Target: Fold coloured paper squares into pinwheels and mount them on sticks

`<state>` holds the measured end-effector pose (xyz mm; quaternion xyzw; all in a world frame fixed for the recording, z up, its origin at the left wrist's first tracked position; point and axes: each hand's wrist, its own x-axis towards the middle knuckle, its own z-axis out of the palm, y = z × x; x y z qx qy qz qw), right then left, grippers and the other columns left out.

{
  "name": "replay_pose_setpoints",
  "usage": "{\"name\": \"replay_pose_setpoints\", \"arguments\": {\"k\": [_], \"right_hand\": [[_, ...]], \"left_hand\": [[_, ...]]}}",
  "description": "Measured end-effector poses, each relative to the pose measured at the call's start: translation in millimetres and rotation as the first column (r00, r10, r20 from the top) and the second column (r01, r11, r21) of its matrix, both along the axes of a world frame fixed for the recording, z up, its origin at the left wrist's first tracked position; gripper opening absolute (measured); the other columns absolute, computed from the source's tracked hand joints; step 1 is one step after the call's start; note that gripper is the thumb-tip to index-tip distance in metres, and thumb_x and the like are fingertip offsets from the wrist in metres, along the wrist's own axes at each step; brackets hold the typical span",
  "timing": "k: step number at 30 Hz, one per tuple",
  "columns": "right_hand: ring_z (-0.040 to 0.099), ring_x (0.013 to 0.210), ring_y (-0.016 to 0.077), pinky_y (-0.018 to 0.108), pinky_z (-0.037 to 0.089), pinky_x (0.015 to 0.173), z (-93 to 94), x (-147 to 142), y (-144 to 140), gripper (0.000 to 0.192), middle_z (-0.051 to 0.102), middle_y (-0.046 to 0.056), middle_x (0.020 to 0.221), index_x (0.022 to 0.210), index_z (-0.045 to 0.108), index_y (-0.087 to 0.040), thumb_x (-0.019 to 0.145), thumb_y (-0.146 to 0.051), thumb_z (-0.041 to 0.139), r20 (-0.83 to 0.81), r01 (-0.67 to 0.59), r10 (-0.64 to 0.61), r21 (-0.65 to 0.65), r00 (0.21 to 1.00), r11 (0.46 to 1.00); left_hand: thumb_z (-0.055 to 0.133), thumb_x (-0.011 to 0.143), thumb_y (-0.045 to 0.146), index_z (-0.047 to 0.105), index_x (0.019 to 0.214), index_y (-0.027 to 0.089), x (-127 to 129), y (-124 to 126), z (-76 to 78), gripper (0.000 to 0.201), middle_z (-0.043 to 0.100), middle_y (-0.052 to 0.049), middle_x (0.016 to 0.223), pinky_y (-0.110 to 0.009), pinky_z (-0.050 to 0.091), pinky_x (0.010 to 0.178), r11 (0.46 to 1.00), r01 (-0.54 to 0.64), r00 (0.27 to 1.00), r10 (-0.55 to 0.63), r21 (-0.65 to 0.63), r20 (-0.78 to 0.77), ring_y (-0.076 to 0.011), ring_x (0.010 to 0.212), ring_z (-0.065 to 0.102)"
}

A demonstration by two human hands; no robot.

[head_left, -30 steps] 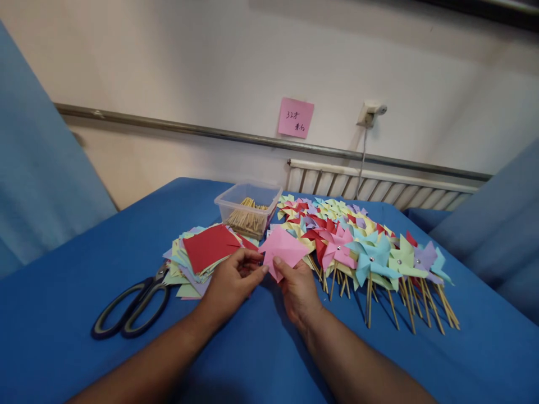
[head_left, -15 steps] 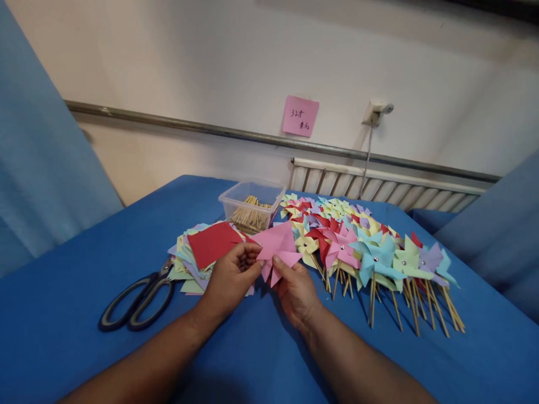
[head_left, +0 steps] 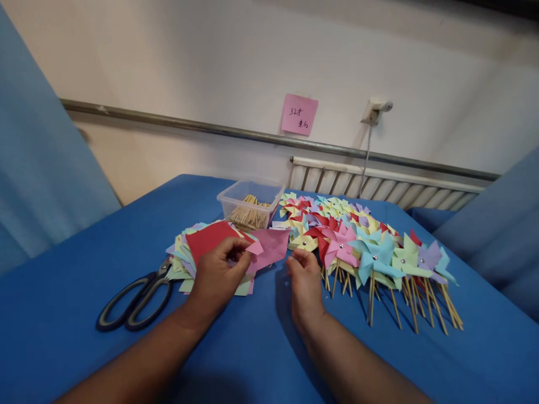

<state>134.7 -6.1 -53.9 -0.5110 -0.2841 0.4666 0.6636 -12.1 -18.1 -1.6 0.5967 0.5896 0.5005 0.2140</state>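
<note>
My left hand [head_left: 217,275] pinches a cut pink paper square [head_left: 269,246] by its folded left corner, just above the blue table. The sheet hangs over the edge of a stack of coloured paper squares [head_left: 202,247] with a red one on top. My right hand [head_left: 304,278] hovers just right of the pink sheet, fingertips pressed together; whether it holds anything small I cannot tell. Finished pinwheels on wooden sticks [head_left: 370,255] lie in a row directly right of that hand.
Black-handled scissors [head_left: 132,300] lie left of the paper stack. A clear plastic tub of wooden sticks [head_left: 249,206] stands behind the stack. The blue-covered table [head_left: 84,252] meets a wall with a pink sticky note [head_left: 299,114], a radiator and a socket.
My right hand has let go of the pink paper and drawn slightly right. The left hand now holds the sheet alone and has lowered it toward the paper stack.
</note>
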Motion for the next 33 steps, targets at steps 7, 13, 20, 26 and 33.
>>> {"name": "replay_pose_setpoints", "arguments": {"k": [7,13,20,26,33], "right_hand": [[0.055,0.063,0.012,0.025,0.044,0.061,16.0,-10.6,-22.6,0.019,0.063,0.0,0.073,0.083,0.065,-0.017,0.074,-0.035,0.067,0.087,-0.388,0.378,0.185,0.922,0.903],[0.056,0.056,0.0102,0.023,0.042,0.055,11.0,-7.6,-13.7,0.03,0.065,0.0,0.067,0.078,0.067,-0.015,0.07,-0.042,0.076,-0.06,-0.456,0.468,0.147,0.882,0.878],[0.056,0.054,0.0083,0.021,0.042,0.055,12.3,-0.6,-6.4,0.024,0.064,-0.003,0.064,0.078,0.066,-0.017,0.068,-0.035,0.079,-0.222,-0.408,0.461,0.246,0.859,0.879],[0.057,0.055,0.0078,0.021,0.043,0.057,15.3,3.9,-5.6,0.018,0.069,0.0,0.072,0.077,0.066,-0.017,0.073,-0.031,0.077,-0.246,-0.453,0.542,0.339,0.804,0.825],[0.058,0.052,0.0091,0.022,0.046,0.055,13.5,-0.7,-7.3,0.022,0.069,0.001,0.069,0.081,0.066,-0.017,0.073,-0.035,0.076,-0.139,-0.549,0.618,0.339,0.774,0.764]], "left_hand": [[0.061,0.079,0.023,0.067,0.089,0.021,-5.3,0.6,-6.2,0.012,0.069,0.001,0.08,-0.026,0.048,0.068,0.988,0.061,0.968,-0.024,0.143,-0.251,-0.0151,0.071,0.063],[0.056,0.086,0.024,0.067,0.089,0.021,-0.9,-2.4,-10.6,0.012,0.069,-0.003,0.087,-0.03,0.047,0.075,0.945,0.264,0.892,-0.162,0.196,-0.422,-0.0182,0.083,0.063],[0.068,0.078,0.032,0.062,0.107,0.02,5.4,-3.7,-6.3,0.033,0.069,-0.006,0.099,-0.034,0.047,0.083,0.993,0.117,0.993,-0.117,0.032,0.008,-0.0209,0.089,0.064],[0.06,0.079,0.056,0.067,0.095,0.015,4.8,4.8,-4.8,0.045,0.072,-0.011,0.092,-0.033,0.048,0.079,0.816,0.467,0.674,-0.078,-0.341,0.735,-0.0229,0.087,0.066],[0.063,0.083,0.04,0.069,0.082,0.015,4.2,0.5,-2.5,0.025,0.065,-0.004,0.071,-0.025,0.045,0.064,0.668,0.71,0.429,-0.162,-0.222,0.888,-0.0148,0.067,0.059]]}}
